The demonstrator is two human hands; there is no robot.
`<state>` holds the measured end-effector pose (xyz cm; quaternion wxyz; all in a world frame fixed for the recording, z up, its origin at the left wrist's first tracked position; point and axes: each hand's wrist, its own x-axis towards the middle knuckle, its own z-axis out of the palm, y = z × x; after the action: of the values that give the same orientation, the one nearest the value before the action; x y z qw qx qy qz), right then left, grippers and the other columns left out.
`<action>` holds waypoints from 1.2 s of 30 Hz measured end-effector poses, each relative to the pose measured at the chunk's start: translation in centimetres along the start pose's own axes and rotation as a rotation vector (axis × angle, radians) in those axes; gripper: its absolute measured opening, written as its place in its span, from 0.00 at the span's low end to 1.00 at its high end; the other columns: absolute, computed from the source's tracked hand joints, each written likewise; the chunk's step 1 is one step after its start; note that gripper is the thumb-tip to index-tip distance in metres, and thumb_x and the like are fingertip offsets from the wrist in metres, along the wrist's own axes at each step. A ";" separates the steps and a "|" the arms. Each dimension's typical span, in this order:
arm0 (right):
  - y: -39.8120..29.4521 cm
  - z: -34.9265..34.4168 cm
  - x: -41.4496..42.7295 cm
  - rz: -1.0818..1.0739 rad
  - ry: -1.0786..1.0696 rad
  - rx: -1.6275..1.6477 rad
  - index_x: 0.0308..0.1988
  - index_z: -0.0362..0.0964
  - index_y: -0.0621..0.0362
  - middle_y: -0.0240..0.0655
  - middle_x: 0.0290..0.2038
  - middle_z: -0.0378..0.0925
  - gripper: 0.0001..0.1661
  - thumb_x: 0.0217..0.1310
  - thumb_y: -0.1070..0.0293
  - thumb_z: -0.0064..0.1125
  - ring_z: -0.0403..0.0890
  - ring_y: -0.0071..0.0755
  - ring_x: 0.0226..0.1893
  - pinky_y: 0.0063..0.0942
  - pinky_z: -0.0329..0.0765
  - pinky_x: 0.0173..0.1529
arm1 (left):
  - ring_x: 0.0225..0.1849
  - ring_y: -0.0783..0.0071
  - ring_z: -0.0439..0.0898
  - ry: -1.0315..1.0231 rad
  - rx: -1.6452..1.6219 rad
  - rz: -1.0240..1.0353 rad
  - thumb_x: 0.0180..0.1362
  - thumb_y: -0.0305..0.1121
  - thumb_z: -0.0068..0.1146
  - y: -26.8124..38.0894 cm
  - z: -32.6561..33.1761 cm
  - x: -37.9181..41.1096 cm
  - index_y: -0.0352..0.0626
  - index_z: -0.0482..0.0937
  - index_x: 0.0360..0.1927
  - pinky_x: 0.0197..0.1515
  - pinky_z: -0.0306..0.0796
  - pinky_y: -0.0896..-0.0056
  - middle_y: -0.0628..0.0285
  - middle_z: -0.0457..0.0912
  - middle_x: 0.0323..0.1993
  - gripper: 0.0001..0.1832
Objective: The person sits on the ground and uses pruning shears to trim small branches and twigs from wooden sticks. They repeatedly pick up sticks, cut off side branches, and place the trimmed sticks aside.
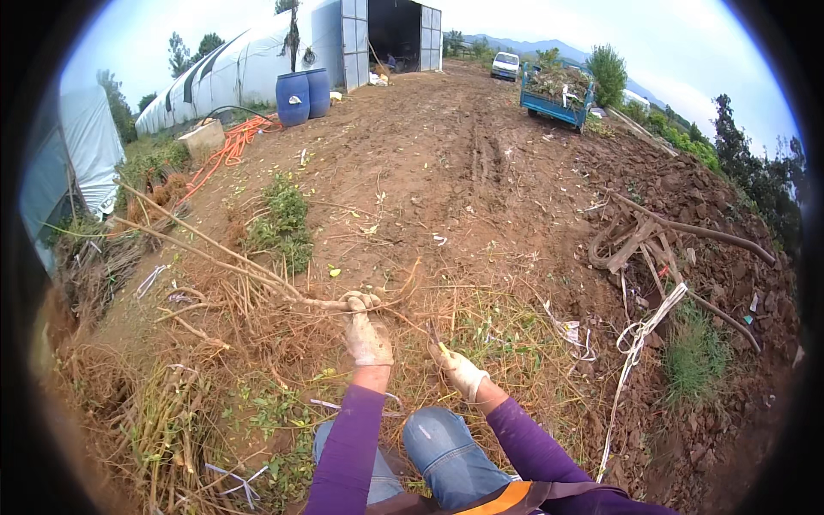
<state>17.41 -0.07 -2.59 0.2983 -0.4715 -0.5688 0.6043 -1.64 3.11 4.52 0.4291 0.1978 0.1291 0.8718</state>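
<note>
My left hand [365, 331], in a pale work glove, is closed around the lower stem of a bare, branched sapling [283, 286]. The sapling's long stems reach up to the left, and its thin roots spread to the right of the hand. My right hand [458, 372], also gloved, grips pruning shears [439, 341] with yellow on the handle. The blades are beside the end of a root; whether they touch it I cannot tell. Cut roots and straw [508, 341] lie beneath both hands.
Bundled saplings [170, 425] lie at lower left, near a leafy plant [283, 219]. A wheelbarrow-like frame [644, 241] and white strapping [637, 341] are on the right. Farther off are orange hose [235, 145], blue barrels [293, 100], a loaded blue cart [557, 106], a white van [505, 65] and a plastic-covered greenhouse [225, 77].
</note>
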 end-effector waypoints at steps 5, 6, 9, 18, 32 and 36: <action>-0.5 0.1 0.7 -0.192 0.098 -0.427 0.58 0.69 0.59 0.38 0.46 0.78 0.31 0.69 0.45 0.50 0.75 0.34 0.44 0.32 0.72 0.51 | 0.33 0.74 0.72 0.117 0.086 0.040 0.67 0.35 0.56 0.9 -0.7 -0.7 0.48 0.70 0.35 0.60 0.71 0.57 0.70 0.70 0.28 0.08; 0.3 -0.2 0.7 -0.225 0.122 -0.497 0.57 0.69 0.59 0.38 0.45 0.78 0.30 0.70 0.45 0.50 0.75 0.34 0.44 0.32 0.72 0.51 | 0.32 0.75 0.72 0.177 0.117 0.030 0.67 0.37 0.57 0.8 -0.7 -1.0 0.48 0.70 0.34 0.61 0.71 0.56 0.71 0.70 0.27 0.10; -0.7 -0.3 -0.8 -0.107 0.076 -0.247 0.59 0.68 0.61 0.38 0.47 0.79 0.34 0.68 0.44 0.54 0.76 0.28 0.46 0.28 0.73 0.53 | 0.36 0.73 0.74 0.112 0.003 -0.008 0.67 0.34 0.55 -0.6 -1.0 -1.4 0.47 0.72 0.36 0.58 0.71 0.61 0.69 0.71 0.29 0.06; -2.0 1.5 0.4 -0.132 0.177 -0.040 0.52 0.73 0.62 0.36 0.37 0.80 0.27 0.67 0.48 0.57 0.78 0.29 0.35 0.31 0.74 0.42 | 0.33 0.75 0.76 0.158 0.131 0.040 0.67 0.39 0.57 -0.2 -3.6 -1.1 0.48 0.73 0.35 0.43 0.76 0.71 0.69 0.75 0.30 0.09; -2.0 -6.3 -2.8 -0.158 0.268 -0.615 0.48 0.75 0.61 0.50 0.39 0.81 0.24 0.65 0.52 0.57 0.82 0.50 0.41 0.37 0.76 0.47 | 0.32 0.72 0.75 -0.016 0.156 -0.172 0.67 0.31 0.56 0.1 -4.7 0.0 0.47 0.72 0.39 0.53 0.76 0.55 0.69 0.71 0.28 0.04; -6.6 -4.3 -2.4 -0.211 0.123 -0.971 0.47 0.72 0.58 0.50 0.41 0.79 0.24 0.65 0.48 0.56 0.79 0.55 0.45 0.44 0.75 0.50 | 0.34 0.72 0.75 -0.187 0.080 -0.208 0.67 0.31 0.57 -0.6 -2.9 -1.6 0.47 0.72 0.41 0.55 0.75 0.53 0.69 0.72 0.30 0.05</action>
<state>21.01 0.69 4.77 0.1369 -0.5307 -0.8103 0.2075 -1.70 1.99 1.33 0.5192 0.2805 0.1433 0.7945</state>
